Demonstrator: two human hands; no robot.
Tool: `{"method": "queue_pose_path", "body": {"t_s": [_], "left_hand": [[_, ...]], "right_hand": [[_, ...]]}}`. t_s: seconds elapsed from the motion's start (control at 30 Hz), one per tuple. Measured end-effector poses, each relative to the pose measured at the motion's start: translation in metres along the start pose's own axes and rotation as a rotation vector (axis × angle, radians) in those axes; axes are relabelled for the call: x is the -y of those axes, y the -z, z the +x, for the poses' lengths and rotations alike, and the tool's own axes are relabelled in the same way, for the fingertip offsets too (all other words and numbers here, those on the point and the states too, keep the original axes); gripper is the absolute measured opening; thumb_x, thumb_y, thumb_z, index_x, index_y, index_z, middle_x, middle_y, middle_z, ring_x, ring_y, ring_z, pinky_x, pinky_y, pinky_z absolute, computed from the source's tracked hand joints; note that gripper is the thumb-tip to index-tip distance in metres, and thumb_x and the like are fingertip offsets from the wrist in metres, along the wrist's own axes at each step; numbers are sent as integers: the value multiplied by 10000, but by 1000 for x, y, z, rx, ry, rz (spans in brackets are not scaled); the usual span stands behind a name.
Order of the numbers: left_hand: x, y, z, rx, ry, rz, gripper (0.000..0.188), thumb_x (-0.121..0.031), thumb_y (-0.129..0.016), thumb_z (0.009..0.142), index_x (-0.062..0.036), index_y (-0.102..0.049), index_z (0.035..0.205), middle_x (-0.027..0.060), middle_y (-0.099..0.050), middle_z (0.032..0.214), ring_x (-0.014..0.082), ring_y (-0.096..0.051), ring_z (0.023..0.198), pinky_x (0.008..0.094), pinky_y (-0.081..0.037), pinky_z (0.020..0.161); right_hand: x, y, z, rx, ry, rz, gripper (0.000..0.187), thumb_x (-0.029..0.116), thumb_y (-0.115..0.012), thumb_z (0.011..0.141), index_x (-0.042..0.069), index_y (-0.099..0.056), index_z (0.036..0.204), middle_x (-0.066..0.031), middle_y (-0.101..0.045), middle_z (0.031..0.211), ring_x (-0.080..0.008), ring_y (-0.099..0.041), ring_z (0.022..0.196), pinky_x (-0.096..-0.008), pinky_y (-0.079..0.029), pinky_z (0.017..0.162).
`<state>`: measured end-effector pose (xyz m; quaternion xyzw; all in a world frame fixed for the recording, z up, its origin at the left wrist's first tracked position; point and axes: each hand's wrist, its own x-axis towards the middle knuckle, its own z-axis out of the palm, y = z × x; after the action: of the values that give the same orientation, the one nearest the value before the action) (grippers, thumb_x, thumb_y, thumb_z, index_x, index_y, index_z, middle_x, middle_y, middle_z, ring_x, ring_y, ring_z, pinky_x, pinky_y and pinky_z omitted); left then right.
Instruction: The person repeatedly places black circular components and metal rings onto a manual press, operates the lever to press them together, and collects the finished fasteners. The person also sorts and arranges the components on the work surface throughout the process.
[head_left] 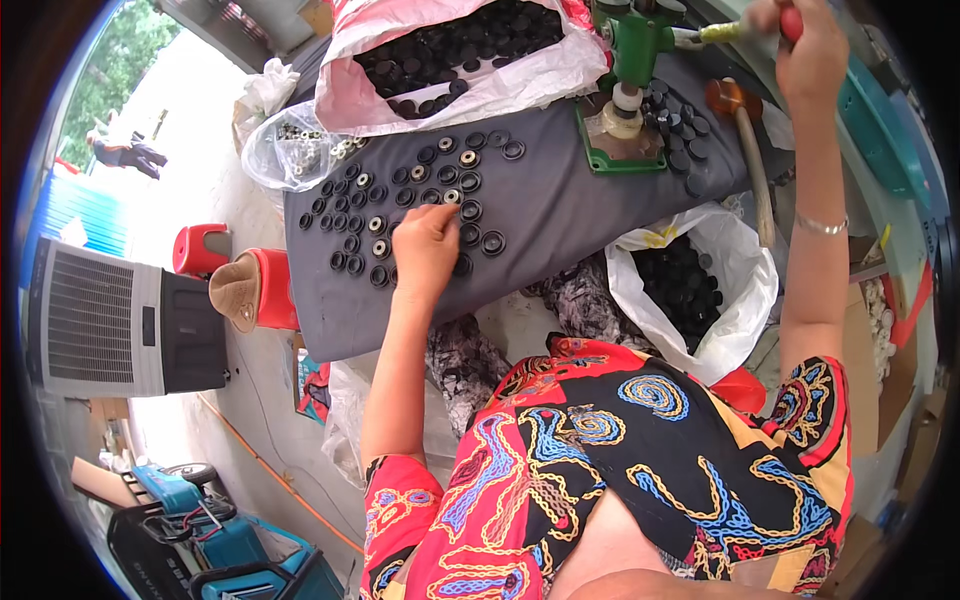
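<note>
My left hand [426, 248] reaches over the grey cloth-covered table [560, 210], its fingers pressed together among the black ring-shaped parts [492, 243]. A ring with a light metal insert [453, 196] lies right at its fingertips; what they pinch, if anything, is hidden. Several other rings also have metal inserts in their centres. Up at the right, my right hand [812, 62] is wrapped round the lever [722, 33] of a green hand press [637, 60], near a red knob [791, 24]. Under the press's ram sits a pale round fixture [622, 118].
Black caps [684, 130] lie beside the press, next to a mallet [748, 150]. A large sack [345, 95] of black parts and a clear bag [290, 150] of metal pieces stand behind. Nearer is a white bag [745, 290] of black caps. Red stools [272, 290] stand left.
</note>
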<state>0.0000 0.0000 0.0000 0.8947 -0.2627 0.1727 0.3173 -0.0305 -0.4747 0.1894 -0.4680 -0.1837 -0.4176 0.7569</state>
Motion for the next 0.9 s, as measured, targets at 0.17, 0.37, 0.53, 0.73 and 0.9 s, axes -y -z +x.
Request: {"method": "queue_pose_path", "body": {"t_s": [0.17, 0.37, 0.53, 0.73, 0.9], "left_hand": [[-20, -31, -4, -11, -48, 241, 139, -171, -706, 743, -79, -679, 843, 101, -626, 786, 297, -595, 795, 416, -477, 694], [-40, -43, 12, 76, -31, 344, 184, -200, -708, 671, -53, -600, 700, 145, -634, 738, 348, -619, 730, 466, -491, 649], [-46, -53, 24, 180, -130, 365, 167, -148, -655, 707, -95, -639, 864, 121, -636, 812, 315, -624, 792, 441, -483, 710], [-49, -39, 29, 262, -115, 316, 183, -193, -685, 741, -56, -634, 851, 154, -617, 873, 344, -632, 824, 458, -523, 685], [-51, -46, 36, 286, -167, 344, 214, -137, -716, 725, -48, -546, 818, 148, -611, 812, 354, -607, 798, 472, -482, 669]], "right_hand": [[8, -87, -29, -74, 206, -524, 225, 200, -501, 905, 68, -516, 724, -44, -484, 535, -149, -489, 448, -291, -450, 480], [6, -18, 1, 247, 583, -1432, 146, 105, -466, 958, 72, -596, 1017, -125, -654, 888, -263, -632, 837, -315, -477, 818], [13, -10, 5, 190, 72, -450, 147, 137, -486, 943, 33, -583, 979, -87, -597, 738, -197, -594, 667, -331, -502, 707], [-4, -47, -12, 225, 533, -1018, 187, 155, -443, 960, 32, -566, 889, -53, -527, 678, -159, -517, 589, -316, -460, 570], [-6, -84, -18, -55, 126, -333, 155, 103, -511, 894, 17, -563, 777, -51, -553, 596, -126, -532, 460, -267, -463, 456]]}}
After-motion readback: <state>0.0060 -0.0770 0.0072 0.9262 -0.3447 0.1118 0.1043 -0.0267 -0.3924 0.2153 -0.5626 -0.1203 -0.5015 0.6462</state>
